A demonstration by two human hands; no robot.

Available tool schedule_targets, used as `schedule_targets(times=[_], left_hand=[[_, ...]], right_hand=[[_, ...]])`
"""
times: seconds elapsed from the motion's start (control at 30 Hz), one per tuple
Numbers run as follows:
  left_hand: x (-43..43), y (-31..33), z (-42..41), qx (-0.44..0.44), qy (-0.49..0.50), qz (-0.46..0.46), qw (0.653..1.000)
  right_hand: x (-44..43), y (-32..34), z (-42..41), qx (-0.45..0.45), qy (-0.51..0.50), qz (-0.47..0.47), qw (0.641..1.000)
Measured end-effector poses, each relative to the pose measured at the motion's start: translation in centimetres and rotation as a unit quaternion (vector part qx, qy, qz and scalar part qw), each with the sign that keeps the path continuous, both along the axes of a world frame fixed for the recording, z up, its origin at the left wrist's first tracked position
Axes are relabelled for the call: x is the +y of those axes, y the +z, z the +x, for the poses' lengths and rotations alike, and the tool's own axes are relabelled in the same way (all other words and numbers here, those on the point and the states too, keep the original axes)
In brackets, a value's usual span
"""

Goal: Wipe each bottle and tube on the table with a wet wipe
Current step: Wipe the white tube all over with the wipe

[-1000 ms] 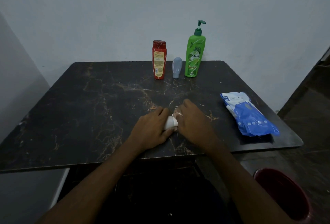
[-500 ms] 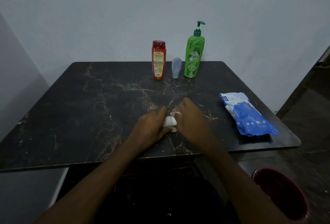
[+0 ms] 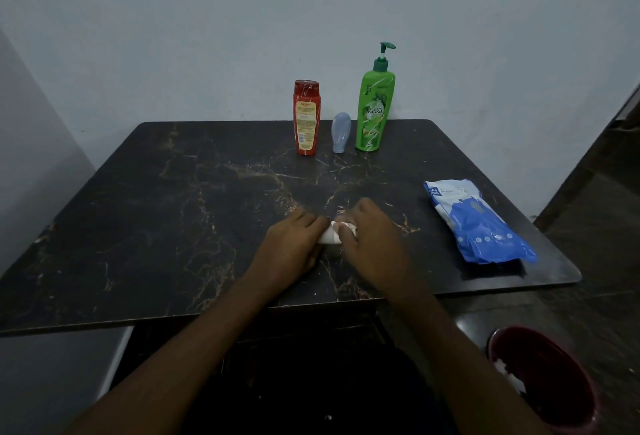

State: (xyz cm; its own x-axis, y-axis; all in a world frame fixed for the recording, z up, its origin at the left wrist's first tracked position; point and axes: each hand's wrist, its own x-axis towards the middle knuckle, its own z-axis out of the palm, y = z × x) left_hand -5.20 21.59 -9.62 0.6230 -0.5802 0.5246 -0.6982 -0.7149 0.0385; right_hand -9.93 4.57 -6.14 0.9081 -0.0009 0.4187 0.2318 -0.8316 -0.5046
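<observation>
Where your forearms come in: both enter bare from 6 o'clock and cross the near edge of the worktop (image 3: 166, 233), a dark slab veined in gold.
Bin: a dark red bin (image 3: 554, 386) stands on the floor at 4 o'clock of your hands, below the worktop's near right corner; white scraps show against its inner wall.
Left hand: your left hand (image 3: 289, 249) lies knuckles up just inside the near edge, about midway along it; its grip is curled, fingertips closed on the left end of a small white object (image 3: 328, 237).
Right hand: your right hand (image 3: 372, 244) meets it from 3 o'clock, fingers bent over and pinching the object's right end; the two hands nearly touch.
White object: it sits low between both grips. Whether it is a tube, a wet wipe or one wrapped in the other you cannot tell, as your fingers cover most of it.
Wipes pack: a blue and white wipes pack (image 3: 474, 223) lies flat at 3 o'clock of your hands, well apart from them, near the right edge.
Far row: at 12 o'clock, by the far edge, three things stand upright and apart: a red bottle (image 3: 306, 119) on the left, a grey tube (image 3: 341, 133) in the middle with its narrow end down, and a green pump bottle (image 3: 374, 108) on the right, the tallest.
Wall: a pale wall (image 3: 207, 36) rises behind the row.
</observation>
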Motion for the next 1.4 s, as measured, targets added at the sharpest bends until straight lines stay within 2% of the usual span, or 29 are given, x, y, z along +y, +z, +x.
schedule_targets(times=[0.07,0.2,0.37,0.47,0.53,0.63,0.67,0.73,0.83,0.93,1.03,1.1,1.2,1.27,1.4], left_hand=[[-0.1,0.0,-0.2,0.021,0.026,-0.017,0.999],[-0.2,-0.1,-0.1,0.039,0.041,-0.032,0.998],[-0.4,-0.1,0.2,0.04,0.025,-0.018,0.999],[-0.4,0.0,0.3,0.033,0.017,0.004,0.999],[-0.4,0.1,0.4,0.03,0.024,0.019,0.999],[-0.5,0.3,0.1,0.021,0.02,0.007,1.0],[-0.5,0.3,0.0,0.02,0.016,0.0,1.0],[-0.4,0.3,-0.1,0.029,0.011,-0.017,0.999],[-0.3,0.2,-0.1,0.051,0.005,-0.042,0.998],[-0.2,0.2,-0.1,0.069,-0.013,-0.078,0.995],[-0.2,0.3,0.0,0.087,-0.017,-0.114,0.989],[-0.2,0.3,-0.1,0.098,-0.012,-0.127,0.987],[-0.3,0.4,-0.2,0.104,-0.003,-0.133,0.986],[-0.4,0.3,-0.1,0.099,0.006,-0.121,0.988],[-0.3,0.0,0.3,0.094,0.029,-0.113,0.989]], right_hand=[[-0.1,0.8,0.0,0.005,0.03,0.015,0.999],[1.0,-0.3,-1.3,-0.027,0.027,-0.054,0.998],[0.9,-1.5,-1.4,-0.069,0.003,-0.029,0.997],[0.3,-0.6,-0.1,-0.012,0.002,-0.019,1.0],[-0.4,0.4,1.1,0.054,0.001,0.033,0.998],[-2.1,2.5,2.7,0.142,0.068,0.059,0.986],[-2.6,3.0,3.2,0.179,0.099,0.082,0.975],[-3.4,3.2,3.8,0.241,0.128,0.188,0.943],[-3.9,1.7,3.8,0.295,0.129,0.388,0.863],[-3.1,0.0,2.7,0.283,0.134,0.533,0.786],[-1.7,-1.0,1.2,0.248,0.142,0.629,0.723],[-0.8,-1.4,0.4,0.221,0.124,0.658,0.709],[0.3,-1.5,-0.4,0.188,0.069,0.662,0.722],[0.9,-1.4,-0.9,0.169,0.035,0.676,0.717],[1.9,-0.6,-2.5,0.178,0.027,0.694,0.697]])
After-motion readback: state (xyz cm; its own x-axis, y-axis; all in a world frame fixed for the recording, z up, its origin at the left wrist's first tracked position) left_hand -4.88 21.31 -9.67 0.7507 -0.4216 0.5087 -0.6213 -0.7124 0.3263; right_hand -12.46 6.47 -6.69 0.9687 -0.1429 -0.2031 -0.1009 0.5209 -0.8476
